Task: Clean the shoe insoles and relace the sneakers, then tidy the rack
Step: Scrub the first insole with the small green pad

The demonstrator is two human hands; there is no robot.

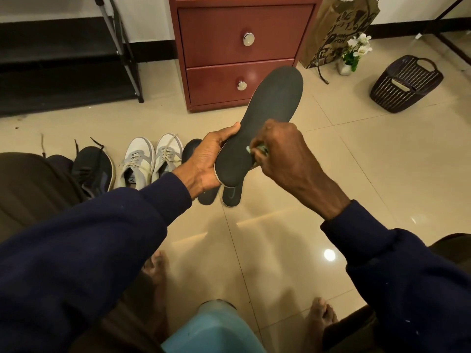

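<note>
My left hand (207,159) grips the heel half of a long dark insole (270,108) with a pale edge, held up over the floor with its toe end pointing away. My right hand (279,154) pinches a small greenish cleaning item (257,149) and presses it against the insole's right side near the middle. Two more dark insoles (231,196) lie on the tiles below my hands. A white and grey pair of sneakers (153,159) stands to the left, laces in place. A dark sneaker (93,166) with loose laces sits further left.
A black shoe rack (63,59) stands at the back left, a red-brown drawer cabinet (244,52) in the middle. A paper bag (339,29), a small flower pot (353,57) and a dark woven basket (405,84) are at the back right. A blue stool (214,329) is under me, bare feet beside it.
</note>
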